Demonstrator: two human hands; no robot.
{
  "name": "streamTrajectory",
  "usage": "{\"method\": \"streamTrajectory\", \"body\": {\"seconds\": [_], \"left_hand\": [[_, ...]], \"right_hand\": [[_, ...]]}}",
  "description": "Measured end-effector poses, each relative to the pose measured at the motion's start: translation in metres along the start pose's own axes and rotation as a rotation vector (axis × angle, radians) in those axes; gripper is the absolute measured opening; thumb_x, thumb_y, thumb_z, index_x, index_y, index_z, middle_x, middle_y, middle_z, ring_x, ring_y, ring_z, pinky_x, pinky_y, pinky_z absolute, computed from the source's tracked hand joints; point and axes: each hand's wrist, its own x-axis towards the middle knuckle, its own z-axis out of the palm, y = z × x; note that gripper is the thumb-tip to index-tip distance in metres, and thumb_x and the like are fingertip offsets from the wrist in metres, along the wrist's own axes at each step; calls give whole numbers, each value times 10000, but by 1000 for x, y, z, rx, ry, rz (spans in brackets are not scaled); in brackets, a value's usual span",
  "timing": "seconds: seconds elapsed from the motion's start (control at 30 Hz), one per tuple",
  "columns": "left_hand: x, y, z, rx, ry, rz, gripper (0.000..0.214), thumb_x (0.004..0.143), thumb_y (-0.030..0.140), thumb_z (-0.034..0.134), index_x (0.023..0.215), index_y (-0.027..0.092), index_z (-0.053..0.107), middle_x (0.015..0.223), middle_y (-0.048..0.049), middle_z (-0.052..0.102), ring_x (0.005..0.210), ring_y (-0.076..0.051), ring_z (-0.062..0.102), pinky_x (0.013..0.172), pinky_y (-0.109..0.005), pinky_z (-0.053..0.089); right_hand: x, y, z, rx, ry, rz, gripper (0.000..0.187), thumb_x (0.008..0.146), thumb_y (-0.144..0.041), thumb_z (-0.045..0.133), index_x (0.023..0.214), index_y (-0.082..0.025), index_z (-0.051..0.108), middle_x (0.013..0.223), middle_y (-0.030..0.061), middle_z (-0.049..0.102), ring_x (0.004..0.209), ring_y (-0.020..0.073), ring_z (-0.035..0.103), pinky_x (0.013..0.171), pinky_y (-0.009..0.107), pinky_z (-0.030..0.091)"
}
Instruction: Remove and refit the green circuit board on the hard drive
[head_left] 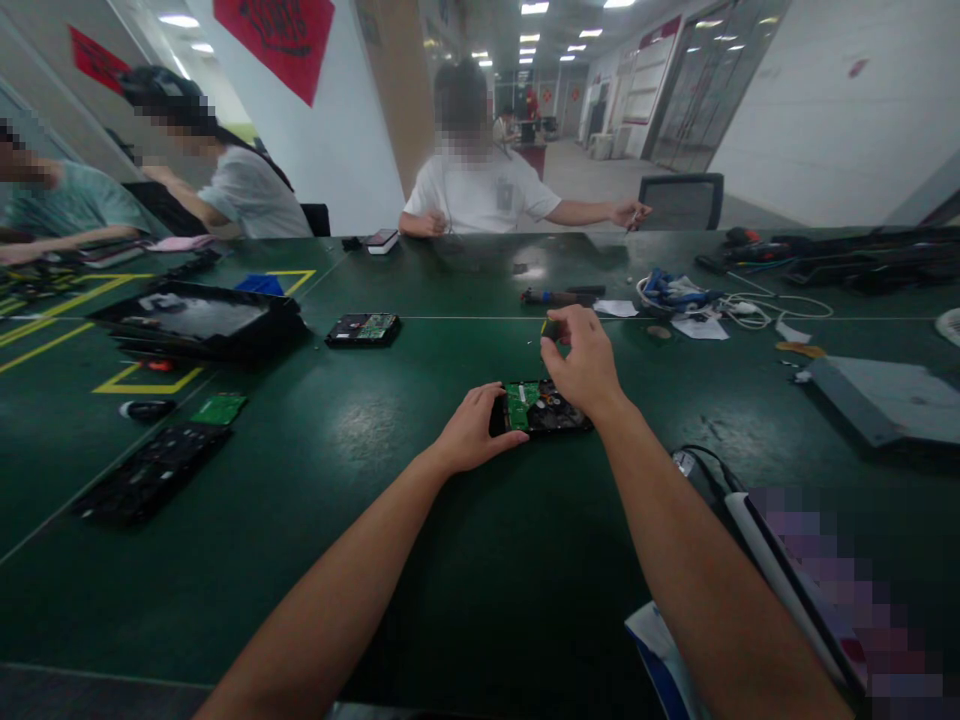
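A hard drive (551,408) lies flat on the green table in front of me, its green circuit board facing up. My left hand (476,430) grips its left end, with the thumb along the near edge and the fingers at the far corner. Above the drive's right half, my right hand (581,360) is closed around a short dark tool handle (553,328) with a yellow edge. Its shaft cannot be made out. Part of the drive's right end is covered by my right hand and wrist.
Another drive (363,329) lies further left, near a black tray (202,318). Left of me is a dark drive casing (154,470) with a green board (220,407). A screwdriver (559,297), cables (679,292) and a grey metal box (885,400) are rightward. A person (480,185) sits opposite.
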Motion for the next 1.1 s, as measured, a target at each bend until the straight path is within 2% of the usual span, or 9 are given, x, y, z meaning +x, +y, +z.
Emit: {"method": "streamTrajectory", "body": {"seconds": [0.2,0.4,0.6,0.87,1.1], "left_hand": [[-1,0,-1,2,4,5,775,854,602,763,1436,178,476,1527,-180,510,1446,-338,472,1222,-519,420],[-1,-1,-2,1,7,12,753,853,597,765,1425,198,480,1530,-171,512,1442,-343,479,1213,-541,427],[-2,0,-2,3,-1,0,746,856,596,763,1431,217,475,1541,-161,501,1453,-347,474,1212,-560,426],[-1,-2,-1,4,-1,3,762,847,594,772,1433,210,471,1538,-162,504,1447,-343,480,1217,-544,422],[0,-1,-1,0,-4,4,753,856,591,766,1432,208,470,1534,-166,506,1446,-343,479,1216,-545,424]], "right_hand": [[2,3,-3,37,-15,20,291,869,-192,620,1155,-235,583,1113,102,640,917,251,652,878,458,554],[4,6,-6,123,-97,15,307,894,-216,627,1196,-242,584,1103,94,708,938,262,697,871,458,580],[5,8,-6,52,-61,17,262,904,-268,646,1159,-256,588,1102,102,680,941,273,677,847,475,579],[4,8,-1,64,-48,64,336,893,-222,628,1218,-235,544,1144,122,696,942,283,696,853,473,572],[3,5,-4,8,-56,13,290,901,-233,637,1180,-251,560,1127,107,665,945,275,669,871,475,560]]}}
